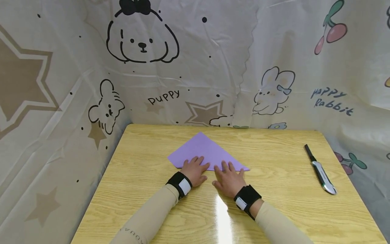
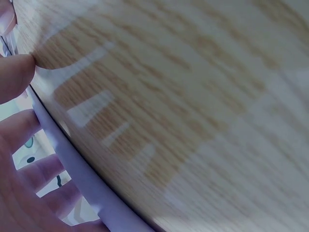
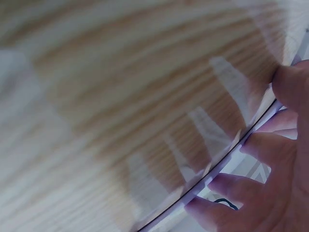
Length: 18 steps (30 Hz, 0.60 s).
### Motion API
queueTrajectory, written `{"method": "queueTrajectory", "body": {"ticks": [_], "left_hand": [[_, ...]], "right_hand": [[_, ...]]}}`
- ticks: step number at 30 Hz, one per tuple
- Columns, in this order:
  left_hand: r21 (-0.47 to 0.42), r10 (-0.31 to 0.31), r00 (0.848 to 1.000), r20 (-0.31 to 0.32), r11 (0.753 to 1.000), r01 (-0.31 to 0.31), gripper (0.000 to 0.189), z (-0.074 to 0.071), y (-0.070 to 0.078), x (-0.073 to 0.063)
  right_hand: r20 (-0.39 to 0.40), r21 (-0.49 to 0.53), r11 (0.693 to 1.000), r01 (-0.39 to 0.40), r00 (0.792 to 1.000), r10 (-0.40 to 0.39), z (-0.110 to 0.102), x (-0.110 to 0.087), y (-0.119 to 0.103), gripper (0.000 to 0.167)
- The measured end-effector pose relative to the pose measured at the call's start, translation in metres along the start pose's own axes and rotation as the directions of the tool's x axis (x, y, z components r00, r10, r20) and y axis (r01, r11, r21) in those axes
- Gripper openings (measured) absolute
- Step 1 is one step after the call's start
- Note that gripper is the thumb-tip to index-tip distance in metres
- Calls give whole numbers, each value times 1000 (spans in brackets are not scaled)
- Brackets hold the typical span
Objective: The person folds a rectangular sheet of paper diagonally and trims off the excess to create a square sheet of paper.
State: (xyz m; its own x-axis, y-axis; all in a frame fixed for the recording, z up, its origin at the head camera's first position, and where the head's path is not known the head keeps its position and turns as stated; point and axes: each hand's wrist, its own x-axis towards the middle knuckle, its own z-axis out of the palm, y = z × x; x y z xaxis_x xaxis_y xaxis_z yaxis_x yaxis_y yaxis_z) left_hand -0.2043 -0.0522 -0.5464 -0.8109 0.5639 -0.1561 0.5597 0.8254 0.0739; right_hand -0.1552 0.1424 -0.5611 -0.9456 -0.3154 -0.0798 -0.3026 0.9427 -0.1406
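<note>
The left hand (image 1: 194, 171) lies flat with its fingers fanned over the near side of a purple sheet (image 1: 201, 149), pressing it and gripping nothing. From my end I see the right hand (image 1: 230, 179) do the same, its fingers spread near the sheet's right part, with nothing pinched. Both thumbs sit on the near side of the sheet's edge, off the purple.

The relation I would judge by is this: the sheet lies straight ahead of both hands, towards the table's far edge and a little left of its middle. Its long axis runs left to right, roughly in line with that far edge, and its longest edge faces the person. Neither hand has to reach, since both touch it; the left extends slightly deeper, and the right is nearer the sharp right-hand corner.

The sheet looks like smooth, matte paper, near-triangular, with a blunt left end and an apex close to the table's far edge. The table (image 1: 131, 169) is yellowish wood grain, glossy enough that both wrist views give me reflected fingers. Near its right edge rests a slim utility knife (image 1: 321, 173), metal and black, blade end towards the far edge. Black wristbands (image 1: 250, 196) with pale patches meet beige sleeves (image 1: 152, 210); behind hangs creased, cartoon-printed cloth (image 1: 213, 81).
</note>
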Motion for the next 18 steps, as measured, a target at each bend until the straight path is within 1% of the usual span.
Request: {"method": "queueTrajectory", "body": {"ticks": [4, 7, 9, 11, 14, 16, 18], "left_hand": [[2, 8, 1000, -3, 1000, -8, 57, -1, 0, -2], [9, 13, 1000, -26, 1000, -12, 57, 1, -1, -2], [42, 8, 999, -38, 999, -7, 58, 3, 0, -2], [96, 16, 999, -47, 995, -11, 60, 5, 1, -2], [154, 55, 998, -44, 987, -48, 65, 5, 7, -1], [149, 83, 996, -34, 986, -77, 68, 4, 12, -2], [123, 88, 996, -17, 989, -86, 69, 2, 17, -3]], "right_hand": [[-19, 1, 1000, 3, 1000, -3, 3, 0, 0, 63], [-21, 4, 1000, 11, 1000, -11, 5, 0, 1, 64], [-7, 12, 1000, 14, 1000, -13, 5, 1, 2, 64], [17, 9, 1000, 10, 1000, -10, 5, 2, 3, 66], [42, -1, 1000, 9, 999, -9, 3, 6, 5, 70], [51, -15, 1000, 12, 999, -12, 2, 10, 7, 73], [51, -23, 1000, 21, 998, -20, 1, 13, 9, 75]]}}
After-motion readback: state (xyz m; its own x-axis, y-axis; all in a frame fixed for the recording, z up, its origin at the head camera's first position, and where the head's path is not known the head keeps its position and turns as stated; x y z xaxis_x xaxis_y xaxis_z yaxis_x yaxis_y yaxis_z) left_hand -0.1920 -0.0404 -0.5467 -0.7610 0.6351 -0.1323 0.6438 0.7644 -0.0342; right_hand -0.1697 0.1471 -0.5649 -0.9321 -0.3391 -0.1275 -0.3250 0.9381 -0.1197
